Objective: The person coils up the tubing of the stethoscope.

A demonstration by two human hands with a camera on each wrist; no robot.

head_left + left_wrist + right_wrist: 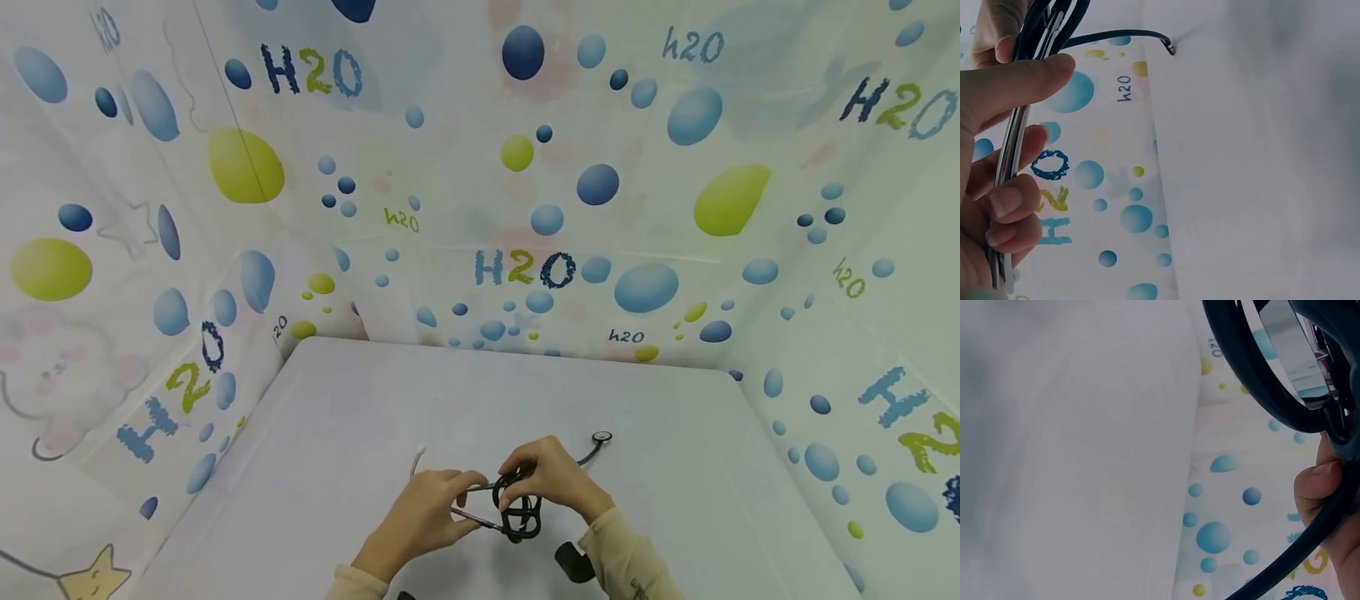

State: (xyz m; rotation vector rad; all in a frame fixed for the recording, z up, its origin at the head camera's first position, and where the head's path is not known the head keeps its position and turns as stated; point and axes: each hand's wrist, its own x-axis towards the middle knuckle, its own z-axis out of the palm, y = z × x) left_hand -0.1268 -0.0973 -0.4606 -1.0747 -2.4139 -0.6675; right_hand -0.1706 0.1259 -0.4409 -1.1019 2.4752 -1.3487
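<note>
Both hands hold a stethoscope (pixel 528 527) above the white table. My left hand (pixel 416 515) grips its metal ear tubes (pixel 1013 147), the fingers curled round them in the left wrist view. One pale eartip (pixel 421 450) sticks up beyond that hand. The black tubing is bunched in loops round the far end of the metal tubes, where my right hand (pixel 553 477) pinches it. From the right hand a length of tubing (pixel 1297 550) runs off to the chest piece (pixel 602 437), which sits out to the right. The right fingers are partly hidden by loops in the right wrist view.
A white table (pixel 360 400) spreads beneath the hands. Behind and at both sides stand white sheets (pixel 450 167) printed with blue and green drops and "H2O" lettering. A black object (pixel 574 562) sits by the right sleeve.
</note>
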